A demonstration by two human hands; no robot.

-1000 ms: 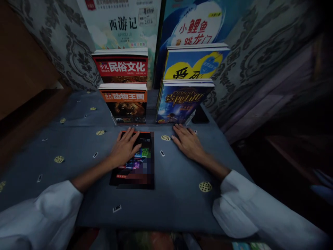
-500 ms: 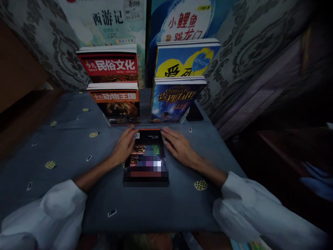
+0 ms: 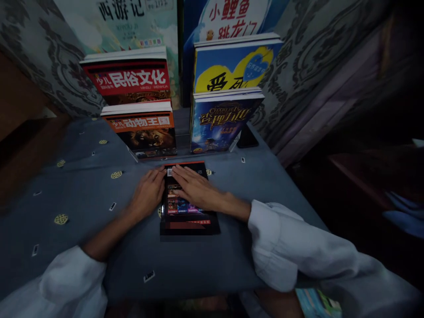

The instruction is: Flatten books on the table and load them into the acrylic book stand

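Note:
A dark book (image 3: 194,221) with small coloured pictures lies flat on the table, its back cover up. My right hand (image 3: 196,187) rests across its upper part, palm down, fingers stretched toward the top left corner. At the book's left edge, near that corner, is my left hand (image 3: 148,190), fingers extended and holding nothing. Just beyond the book stand an orange-titled book with a lion (image 3: 149,134) on the left and a blue book (image 3: 215,123) on the right.
Behind them stand a red-titled book (image 3: 132,79) and a blue and yellow book (image 3: 232,66), with larger books upright at the back. A dark flat object (image 3: 247,138) lies right of the blue book. The tablecloth (image 3: 265,176) is grey-blue.
My right hand has moved left from the book's right edge onto its cover. My left hand stays by the left edge, slightly shifted. The view has shifted a little.

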